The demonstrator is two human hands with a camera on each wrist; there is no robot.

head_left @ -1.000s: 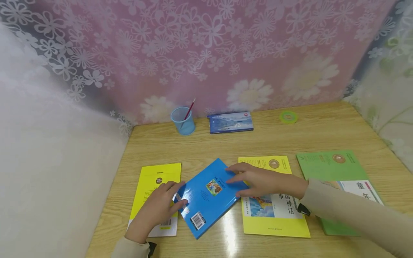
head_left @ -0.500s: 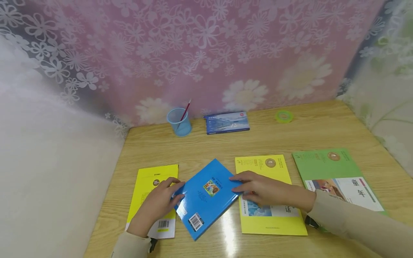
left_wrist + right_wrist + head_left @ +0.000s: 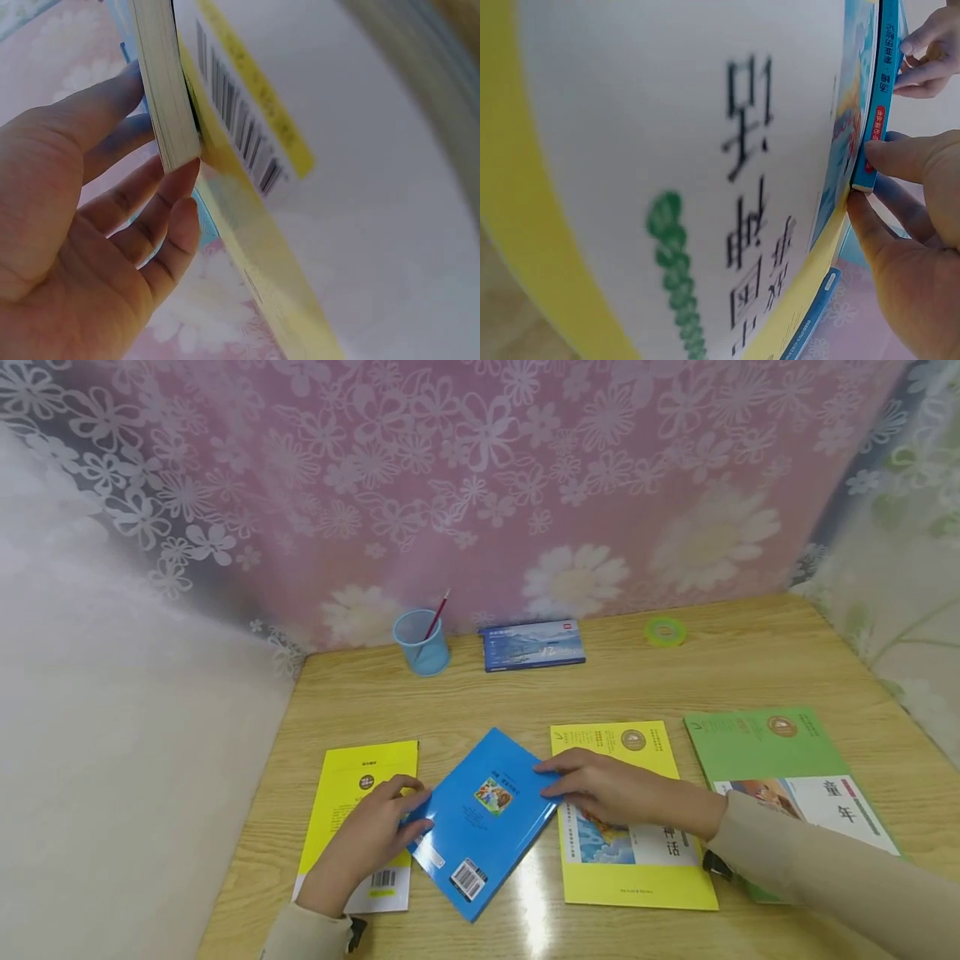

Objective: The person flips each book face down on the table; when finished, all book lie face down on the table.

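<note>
A blue book point(image 3: 480, 827) lies slantwise at the middle front of the table, its barcode corner toward the person. My left hand point(image 3: 371, 831) pinches its left edge; in the left wrist view the thumb is on one side of the page block point(image 3: 166, 90) and fingers are on the other. On the opposite edge, my right hand point(image 3: 611, 785) grips the spine point(image 3: 881, 97) between thumb and fingers. Under my left hand is a yellow book point(image 3: 375, 760) with its barcode side up. Beneath my right hand lies another yellow book point(image 3: 637, 887) with a picture cover.
A green book point(image 3: 757, 747) lies at the right, partly behind the right sleeve point(image 3: 817, 868). Along the back of the table stand a blue mesh cup point(image 3: 422, 647) with a pencil point(image 3: 437, 614), a flat blue box point(image 3: 534, 646) and a green-yellow tape roll point(image 3: 665, 632).
The blue book has turned slightly counter-clockwise, its near corner shifting right. My right hand has drawn back from over its cover to its right edge. The left hand stays at the left edge.
</note>
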